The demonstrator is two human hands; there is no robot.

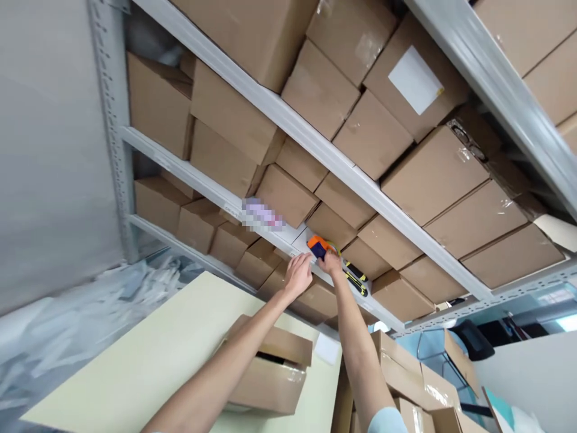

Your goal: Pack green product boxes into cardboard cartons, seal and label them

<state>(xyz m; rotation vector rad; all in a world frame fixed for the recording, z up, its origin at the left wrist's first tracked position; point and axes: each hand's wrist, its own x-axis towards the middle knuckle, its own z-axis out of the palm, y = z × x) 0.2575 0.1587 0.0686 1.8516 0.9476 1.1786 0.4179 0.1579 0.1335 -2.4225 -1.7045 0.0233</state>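
My right hand is closed around one end of an orange and dark-blue tool on the middle shelf; its exact kind I cannot make out. Just left of it, my left hand rests its fingertips at the front edge of the shelf beam. Those fingers are stretched out and hold nothing. Beside my right wrist, two black-and-yellow utility knives lie on the shelf. A yellow round thing shows partly behind the tool.
Cardboard boxes fill the rack's levels. Below my arms, a partly open carton stands on a pale yellow tabletop. More cartons are stacked at lower right. White packing material lies at left, near the rack's upright.
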